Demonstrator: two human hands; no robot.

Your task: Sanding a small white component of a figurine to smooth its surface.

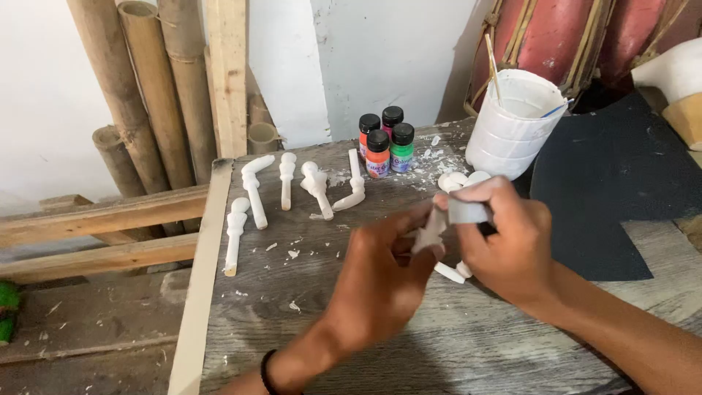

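Sanding step, by the look of it. Left hand (384, 274) pinches a white carved piece (430, 235); right hand (504, 245) grips a grey sanding scrap (468, 212) against it, just in front of the paint bottles (386, 143). Next likely needs the piece rotated for an unsanded face. Five finished pieces (281, 192) lie left of the bottles.

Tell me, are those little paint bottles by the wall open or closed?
Closed. All four paint bottles stand upright with black caps on; neither the left hand nor the right hand touches them.
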